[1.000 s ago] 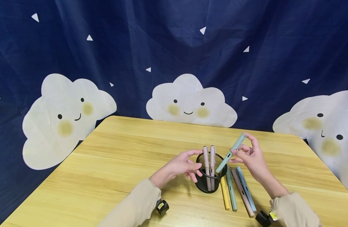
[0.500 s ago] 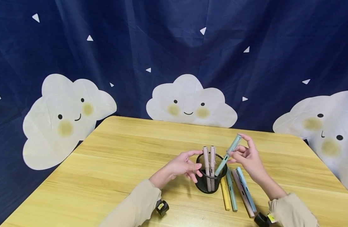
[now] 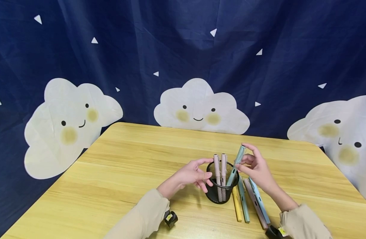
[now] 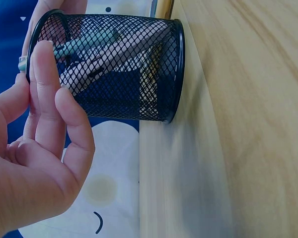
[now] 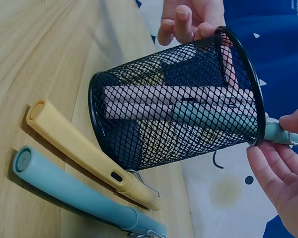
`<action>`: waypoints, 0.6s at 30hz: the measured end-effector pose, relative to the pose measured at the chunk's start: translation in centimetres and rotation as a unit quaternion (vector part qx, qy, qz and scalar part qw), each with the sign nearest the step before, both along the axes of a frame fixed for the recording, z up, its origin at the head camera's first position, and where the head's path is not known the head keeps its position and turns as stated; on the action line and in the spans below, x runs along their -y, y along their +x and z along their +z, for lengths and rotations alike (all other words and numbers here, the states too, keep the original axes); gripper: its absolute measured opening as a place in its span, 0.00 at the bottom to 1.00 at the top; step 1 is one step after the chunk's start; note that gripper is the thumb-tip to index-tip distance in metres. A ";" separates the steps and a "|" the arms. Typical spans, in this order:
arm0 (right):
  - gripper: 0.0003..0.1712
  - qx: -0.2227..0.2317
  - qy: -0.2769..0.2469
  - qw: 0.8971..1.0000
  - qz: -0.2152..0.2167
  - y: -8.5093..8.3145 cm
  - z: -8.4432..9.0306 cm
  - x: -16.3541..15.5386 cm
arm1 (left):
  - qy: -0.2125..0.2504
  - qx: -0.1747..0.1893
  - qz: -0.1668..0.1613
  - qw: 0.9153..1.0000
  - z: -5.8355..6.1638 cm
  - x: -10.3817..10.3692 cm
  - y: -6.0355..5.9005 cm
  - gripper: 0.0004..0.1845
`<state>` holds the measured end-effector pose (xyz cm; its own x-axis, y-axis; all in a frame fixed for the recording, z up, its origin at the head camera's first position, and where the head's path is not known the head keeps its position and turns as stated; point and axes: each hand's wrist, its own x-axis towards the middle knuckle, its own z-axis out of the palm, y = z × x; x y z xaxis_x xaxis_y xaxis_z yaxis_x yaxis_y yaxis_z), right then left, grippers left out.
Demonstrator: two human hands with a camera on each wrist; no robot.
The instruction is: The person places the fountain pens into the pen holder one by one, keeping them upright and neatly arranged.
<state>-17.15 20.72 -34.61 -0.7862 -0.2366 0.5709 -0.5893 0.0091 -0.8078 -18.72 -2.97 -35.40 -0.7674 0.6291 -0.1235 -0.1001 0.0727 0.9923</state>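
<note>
A black mesh pen holder (image 3: pixel 212 195) stands upright on the table, with two pale pink capped pens (image 3: pixel 216 166) leaning inside. My left hand (image 3: pixel 191 174) holds its rim from the left, thumb at the near side and index finger stretched to the far side. Between thumb and fingers my right hand (image 3: pixel 256 169) pinches a green pen (image 3: pixel 239 155) near its upper end. That pen is tilted, and its lower part is inside the holder, showing through the mesh (image 5: pixel 208 116) in the right wrist view. Its lower end appears above the holder's base.
Right of the holder lie a yellow pen (image 3: pixel 237 205), another green pen (image 3: pixel 244 205), a mauve pen (image 3: pixel 256 205) and a light blue pen (image 3: pixel 261 204). The wooden table (image 3: pixel 135 149) ends at a dark blue curtain (image 3: pixel 177 39) printed with clouds.
My right hand has moved left and lowered the green pen deeper into the holder, the pen now steeper. My left hand and the holder have stayed in place.
</note>
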 end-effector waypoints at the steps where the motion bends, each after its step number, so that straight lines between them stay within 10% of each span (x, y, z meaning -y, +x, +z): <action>1: 0.39 -0.001 0.007 1.000 -0.006 0.0 0.0 0.0 | 0.000 0.000 0.000 1.000 0.0 0.0 0.0 0.29; 18: 0.38 -0.024 0.099 0.994 -0.048 0.0 -0.3 0.7 | 0.001 -0.001 0.001 1.000 -0.1 0.0 0.0 0.29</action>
<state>-17.15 20.04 -34.89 -0.7835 -0.2735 0.5580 -0.6160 0.2235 -0.7554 -18.76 -3.01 -35.53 -0.7693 0.6272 -0.1215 -0.0989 0.0711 0.9926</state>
